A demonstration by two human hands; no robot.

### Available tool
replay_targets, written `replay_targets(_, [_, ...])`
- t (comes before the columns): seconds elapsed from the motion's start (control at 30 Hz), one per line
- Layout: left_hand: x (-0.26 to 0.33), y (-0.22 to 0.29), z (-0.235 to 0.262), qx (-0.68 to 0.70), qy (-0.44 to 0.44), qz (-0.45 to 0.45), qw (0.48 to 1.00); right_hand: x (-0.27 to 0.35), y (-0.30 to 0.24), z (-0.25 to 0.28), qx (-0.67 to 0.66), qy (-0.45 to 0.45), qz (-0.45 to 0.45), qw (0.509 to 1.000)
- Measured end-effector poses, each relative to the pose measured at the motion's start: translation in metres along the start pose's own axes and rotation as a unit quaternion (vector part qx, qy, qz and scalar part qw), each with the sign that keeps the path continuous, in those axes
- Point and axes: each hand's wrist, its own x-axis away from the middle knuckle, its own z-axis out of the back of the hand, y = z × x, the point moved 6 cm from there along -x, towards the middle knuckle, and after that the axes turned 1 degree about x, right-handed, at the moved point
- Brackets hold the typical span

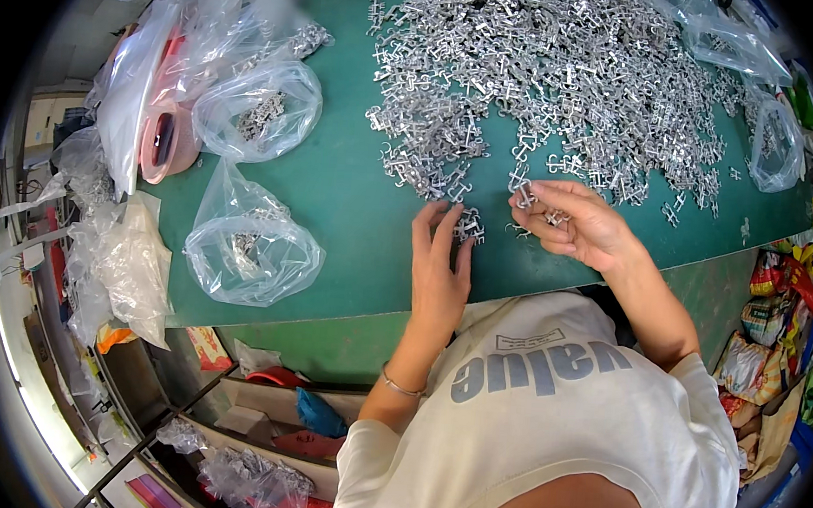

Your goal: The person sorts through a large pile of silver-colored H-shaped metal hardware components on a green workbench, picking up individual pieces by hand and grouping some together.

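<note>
A heap of small silvery metal clips (566,78) with hooked ends spreads over the far part of the green table (354,204). My left hand (438,270) is at the heap's near edge. Its thumb and fingers close around a few metal clips (469,225); part of them is hidden by the fingers. To its right, my right hand (585,226) pinches a metal clip (523,198) between thumb and fingertips. More metal shows under its curled fingers, but I cannot tell how many pieces.
On the left stand two clear plastic bags (255,259) with clips inside. Beyond them are a pink container (169,142) and more plastic film. Another clear bag (774,146) lies at the right edge. Shelves (276,404) with bags are below the table's front edge.
</note>
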Motion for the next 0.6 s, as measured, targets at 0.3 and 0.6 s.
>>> replay_targets(0.3, [0.002, 0.01, -0.028, 0.399, -0.065, 0.161, 0.9, 0.007, 0.011, -0.006, 0.383, 0.049, 0.129, 0.913])
replay_targets(0.6, [0.012, -0.009, -0.019, 0.444, -0.05, 0.259, 0.856, 0.004, -0.048, -0.018, 0.767, 0.242, 0.361, 0.472])
